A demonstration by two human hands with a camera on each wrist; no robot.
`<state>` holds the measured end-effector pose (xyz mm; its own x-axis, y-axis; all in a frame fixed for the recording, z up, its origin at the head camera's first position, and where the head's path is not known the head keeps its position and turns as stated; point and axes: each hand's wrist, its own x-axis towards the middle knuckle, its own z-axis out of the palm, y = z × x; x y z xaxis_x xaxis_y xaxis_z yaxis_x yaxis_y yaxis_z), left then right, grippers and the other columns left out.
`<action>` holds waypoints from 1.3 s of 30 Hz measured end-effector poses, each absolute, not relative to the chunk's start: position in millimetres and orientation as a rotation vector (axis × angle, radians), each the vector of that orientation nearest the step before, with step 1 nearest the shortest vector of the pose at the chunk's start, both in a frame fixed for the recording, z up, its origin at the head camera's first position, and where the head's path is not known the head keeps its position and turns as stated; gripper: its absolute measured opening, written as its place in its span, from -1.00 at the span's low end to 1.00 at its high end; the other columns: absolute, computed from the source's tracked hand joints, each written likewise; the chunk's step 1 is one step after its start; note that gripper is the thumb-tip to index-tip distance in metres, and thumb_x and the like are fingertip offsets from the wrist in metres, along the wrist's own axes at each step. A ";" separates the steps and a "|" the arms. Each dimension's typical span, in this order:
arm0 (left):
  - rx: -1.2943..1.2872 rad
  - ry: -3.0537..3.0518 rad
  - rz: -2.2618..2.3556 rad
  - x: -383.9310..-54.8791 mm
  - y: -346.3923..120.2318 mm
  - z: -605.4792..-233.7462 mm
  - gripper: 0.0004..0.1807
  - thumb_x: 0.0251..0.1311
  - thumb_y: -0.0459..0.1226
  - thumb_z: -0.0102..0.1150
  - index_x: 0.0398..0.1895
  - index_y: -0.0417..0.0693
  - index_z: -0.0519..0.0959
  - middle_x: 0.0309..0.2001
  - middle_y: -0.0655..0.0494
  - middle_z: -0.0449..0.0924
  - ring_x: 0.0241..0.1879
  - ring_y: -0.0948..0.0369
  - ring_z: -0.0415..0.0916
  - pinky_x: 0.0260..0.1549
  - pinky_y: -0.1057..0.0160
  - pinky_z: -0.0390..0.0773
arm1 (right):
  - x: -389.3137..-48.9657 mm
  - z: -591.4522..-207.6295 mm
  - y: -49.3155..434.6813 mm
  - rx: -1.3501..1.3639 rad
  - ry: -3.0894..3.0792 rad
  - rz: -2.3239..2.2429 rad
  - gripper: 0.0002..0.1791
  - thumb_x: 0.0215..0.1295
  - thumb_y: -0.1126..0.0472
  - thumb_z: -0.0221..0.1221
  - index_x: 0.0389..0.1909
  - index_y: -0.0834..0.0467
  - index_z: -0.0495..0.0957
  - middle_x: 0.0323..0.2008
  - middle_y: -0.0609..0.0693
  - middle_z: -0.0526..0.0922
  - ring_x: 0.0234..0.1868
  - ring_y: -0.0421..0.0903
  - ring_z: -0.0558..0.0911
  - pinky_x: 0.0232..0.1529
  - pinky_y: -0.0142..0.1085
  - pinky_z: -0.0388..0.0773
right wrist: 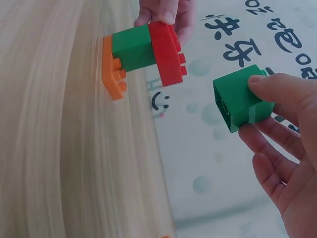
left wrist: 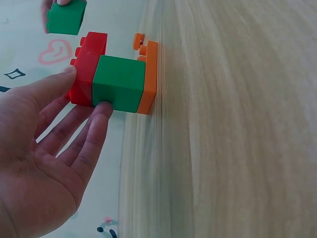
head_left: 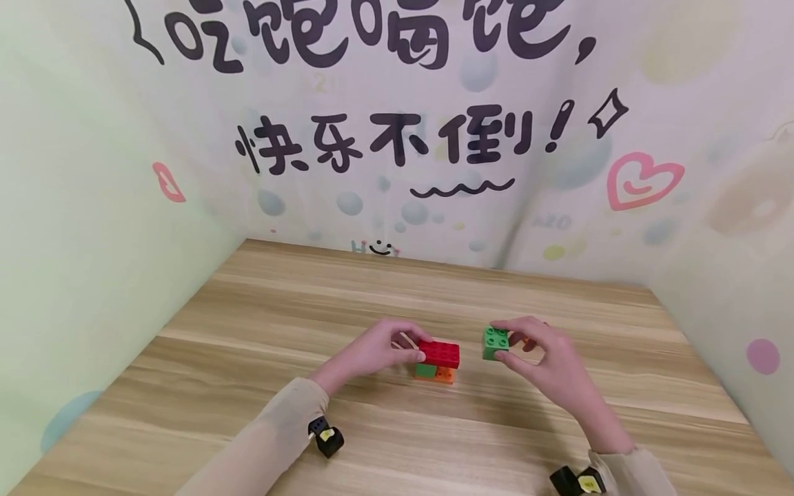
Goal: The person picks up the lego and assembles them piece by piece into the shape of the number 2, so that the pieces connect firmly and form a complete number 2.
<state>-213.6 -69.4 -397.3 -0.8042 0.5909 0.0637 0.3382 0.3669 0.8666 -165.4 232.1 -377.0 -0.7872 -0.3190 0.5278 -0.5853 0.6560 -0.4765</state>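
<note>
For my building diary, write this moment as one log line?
left hand: holds stack | right hand: pinches loose green brick above table | stack: red top, green middle, orange base

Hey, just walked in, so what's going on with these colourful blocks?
At a wooden table, someone's left hand grips a small stack of toy bricks: a red brick on top, a green brick under it and an orange plate at the bottom. Their right hand pinches a second green brick, held up apart from the stack.
</note>
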 end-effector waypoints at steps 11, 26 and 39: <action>0.860 2.368 1.418 -215.3 -69.1 -399.0 -0.72 0.22 -0.29 0.33 0.01 -0.07 0.67 -0.11 -0.06 0.70 -0.22 0.19 0.67 -0.30 0.39 0.63 | -168.1 -372.2 210.4 0.746 -2.456 0.969 -0.53 0.06 0.26 0.46 0.04 -0.05 0.64 -0.18 -0.18 0.69 -0.26 -0.31 0.59 -0.29 -0.45 0.54; 0.824 2.372 1.404 -214.2 -70.9 -398.5 -0.72 0.24 -0.23 0.31 0.03 0.04 0.67 -0.09 0.04 0.70 -0.17 0.19 0.68 -0.22 0.33 0.64 | -172.4 -365.4 190.2 0.745 -2.529 1.025 -0.55 0.09 0.20 0.45 0.04 -0.04 0.64 -0.15 -0.17 0.71 -0.24 -0.29 0.66 -0.25 -0.37 0.60; 0.840 2.363 1.420 -215.2 -70.9 -401.1 -0.72 0.23 -0.25 0.32 0.01 0.00 0.67 -0.03 0.00 0.70 -0.18 0.18 0.67 -0.30 0.21 0.69 | -173.2 -374.8 185.4 0.727 -2.580 1.042 -0.56 0.08 0.20 0.45 0.03 -0.04 0.65 -0.12 -0.15 0.73 -0.24 -0.26 0.67 -0.27 -0.26 0.62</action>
